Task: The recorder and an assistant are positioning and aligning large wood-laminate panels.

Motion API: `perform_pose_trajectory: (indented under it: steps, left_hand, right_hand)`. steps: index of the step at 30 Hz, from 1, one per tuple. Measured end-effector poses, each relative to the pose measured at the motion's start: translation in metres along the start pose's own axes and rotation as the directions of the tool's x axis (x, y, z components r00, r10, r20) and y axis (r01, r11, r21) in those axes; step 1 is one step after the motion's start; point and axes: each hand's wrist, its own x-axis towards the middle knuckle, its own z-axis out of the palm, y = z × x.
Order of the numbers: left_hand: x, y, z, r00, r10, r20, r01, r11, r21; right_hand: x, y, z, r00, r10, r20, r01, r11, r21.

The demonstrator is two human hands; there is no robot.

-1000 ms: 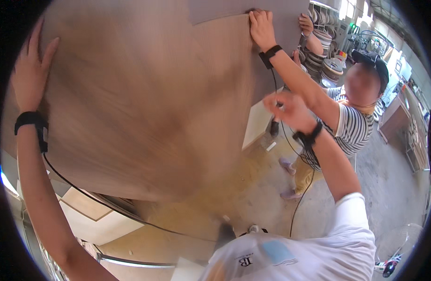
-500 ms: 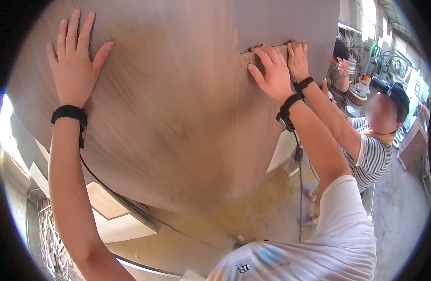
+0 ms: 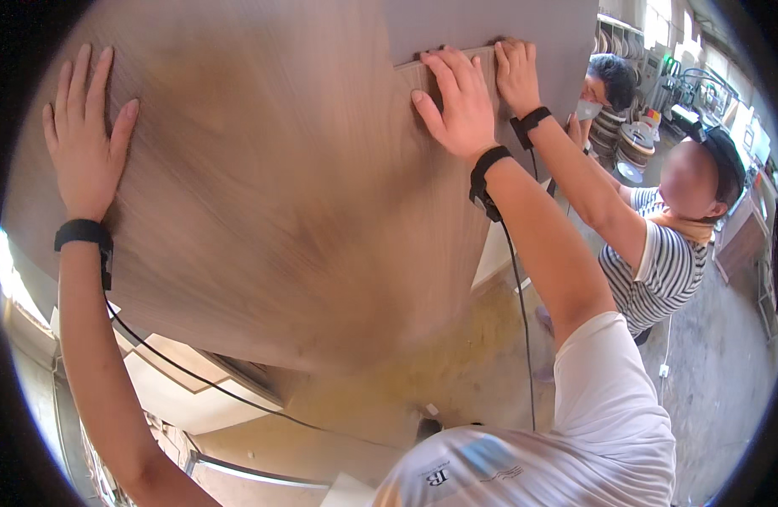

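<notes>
A large brown wood-grain panel (image 3: 262, 169) fills the middle of the view, its lower part blurred. My left hand (image 3: 86, 148) lies flat on its left side, fingers and thumb spread. Towards the right, my right hand (image 3: 458, 106) is at the panel's upper edge, its fingertips hooked over it and its thumb on the wood face. Close beside it, a co-worker's hand (image 3: 517, 80) rests on the same edge. Beyond the edge is a smooth greyish surface (image 3: 490, 19). Black straps with cables circle both my wrists.
A co-worker in a striped shirt (image 3: 659, 266) stands close on my right. Behind, a second person (image 3: 610, 80) peers past the panel beside stacked round reels (image 3: 634, 145). Pale boards (image 3: 199, 397) lie at lower left. Black cables (image 3: 524, 338) hang from my wrists towards the floor (image 3: 355, 414).
In the view, the panel and both my hands have shifted left; my left hand appears lower, my right slightly higher. The second person's head has come into sight behind the panel.
</notes>
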Motion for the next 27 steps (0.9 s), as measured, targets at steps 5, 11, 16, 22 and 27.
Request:
perform_pose_trajectory:
  steps: [5,11,16,22,27]
  left_hand:
    - [-0.022,0.007,-0.016,0.995,0.041,0.086,-0.039,0.999,-0.025]
    - [-0.042,0.009,-0.021,0.997,0.033,0.076,-0.030,0.999,-0.031]
    - [-0.043,0.011,-0.013,0.999,0.035,0.039,-0.033,0.998,-0.050]
    - [-0.049,0.011,0.001,0.999,0.042,0.023,-0.040,0.997,-0.059]
    - [-0.057,-0.013,-0.001,0.993,0.052,0.104,-0.052,0.999,-0.005]
  right_hand:
    - [-0.005,0.007,0.005,0.999,-0.004,-0.031,0.004,1.000,-0.006]
    - [-0.010,0.010,0.011,0.998,-0.037,-0.050,0.036,0.999,-0.035]
    - [-0.012,0.002,0.021,0.994,0.030,-0.106,-0.031,0.999,-0.008]
    - [-0.010,-0.002,0.025,0.984,0.133,-0.116,-0.133,0.991,0.007]
    - [-0.002,-0.011,0.021,0.987,0.112,-0.113,-0.111,0.994,0.012]
